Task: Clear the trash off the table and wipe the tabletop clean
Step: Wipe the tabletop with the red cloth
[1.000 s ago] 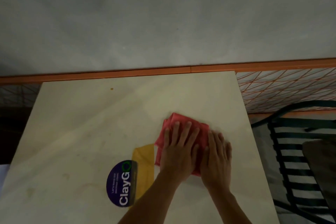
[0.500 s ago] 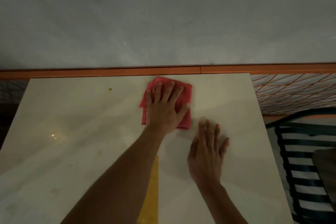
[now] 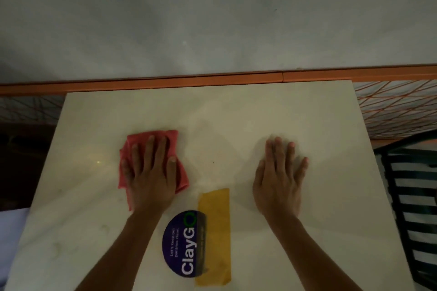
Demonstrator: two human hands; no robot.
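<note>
A pale tabletop [image 3: 236, 113] fills the lower frame, no trash visible. The left hand [image 3: 149, 172] presses flat, fingers spread, on a red cloth [image 3: 151, 137] at centre left; the right hand [image 3: 279, 177] lies open on bare surface, well apart. The bunched cloth could likely snag the yellow tape [image 3: 215, 231] edge beside the purple sticker [image 3: 182, 243].

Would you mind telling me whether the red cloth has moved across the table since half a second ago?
Yes. The red cloth, under the left hand, has slid leftward and back toward the person, away from the table's far edge and nearer the purple sticker.
</note>
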